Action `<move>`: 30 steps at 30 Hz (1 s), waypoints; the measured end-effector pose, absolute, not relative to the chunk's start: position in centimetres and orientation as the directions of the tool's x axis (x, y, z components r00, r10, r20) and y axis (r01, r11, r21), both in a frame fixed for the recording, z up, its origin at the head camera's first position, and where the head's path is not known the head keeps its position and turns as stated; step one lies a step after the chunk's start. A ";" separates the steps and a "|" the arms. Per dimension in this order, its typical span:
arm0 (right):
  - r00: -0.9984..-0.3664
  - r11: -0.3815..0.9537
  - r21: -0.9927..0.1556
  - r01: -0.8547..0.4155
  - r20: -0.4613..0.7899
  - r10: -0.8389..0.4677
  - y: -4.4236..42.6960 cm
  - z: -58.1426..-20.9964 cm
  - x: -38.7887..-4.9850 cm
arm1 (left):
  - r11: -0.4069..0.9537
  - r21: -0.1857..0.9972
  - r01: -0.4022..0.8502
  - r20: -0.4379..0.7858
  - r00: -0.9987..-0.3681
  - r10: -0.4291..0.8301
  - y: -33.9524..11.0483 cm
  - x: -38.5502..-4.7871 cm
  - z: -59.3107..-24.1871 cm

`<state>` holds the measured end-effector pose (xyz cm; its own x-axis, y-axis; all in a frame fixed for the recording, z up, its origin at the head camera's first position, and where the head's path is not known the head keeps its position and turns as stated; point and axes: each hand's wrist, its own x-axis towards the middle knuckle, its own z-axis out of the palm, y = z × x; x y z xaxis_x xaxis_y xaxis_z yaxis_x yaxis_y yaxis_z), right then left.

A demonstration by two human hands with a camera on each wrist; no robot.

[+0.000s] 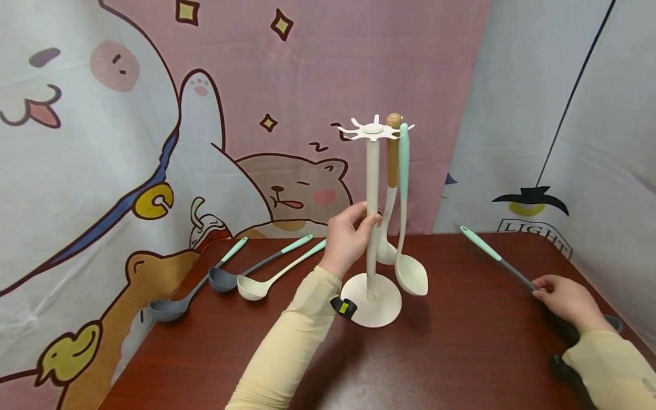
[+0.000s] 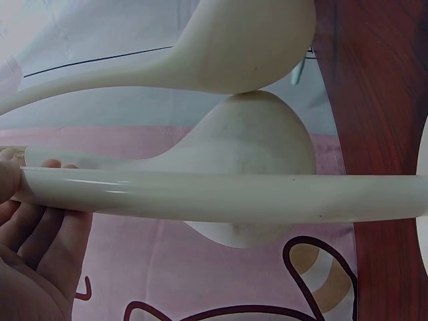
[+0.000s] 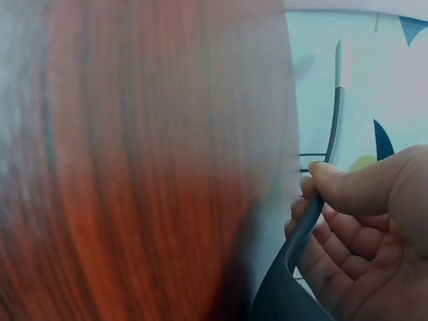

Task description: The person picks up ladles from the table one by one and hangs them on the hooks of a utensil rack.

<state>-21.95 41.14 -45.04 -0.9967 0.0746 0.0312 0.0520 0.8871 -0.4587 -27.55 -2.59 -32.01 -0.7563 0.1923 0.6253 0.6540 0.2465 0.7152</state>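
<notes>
My left hand grips the pole of a white utensil stand, thumb and fingers around it. On the stand's right side hang a white ladle with a brown handle and a white spoon with a mint-green handle. In the left wrist view, the pole crosses in front of one white bowl. Over at the right, my right hand pinches the shaft of a grey kitchen utensil with a mint-green handle. Its grey head is partly cut off in the right wrist view, so its exact kind is unclear.
On the left of the brown table lie a grey spoon-like utensil, a grey ladle and a white ladle, all with mint-green handles. A printed cloth hangs behind the table.
</notes>
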 end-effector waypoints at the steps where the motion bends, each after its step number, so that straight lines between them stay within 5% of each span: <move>1: -0.997 0.884 -0.465 0.049 0.036 0.074 41.0 -45.0 -21.9 | 0.250 0.714 0.654 0.626 -0.756 0.192 -2.6 -27.6 -32.0; 30: -0.954 0.825 -0.559 -0.086 0.284 0.093 34.2 -43.3 -21.3 | 0.269 0.705 0.657 0.630 -0.753 0.187 -2.7 -27.5 -32.0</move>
<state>-21.32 34.15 -43.31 -0.9543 0.0930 0.2841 -0.0860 0.8248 -0.5589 -27.55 -2.69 -32.05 -0.7533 0.1875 0.6303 0.6566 0.2690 0.7047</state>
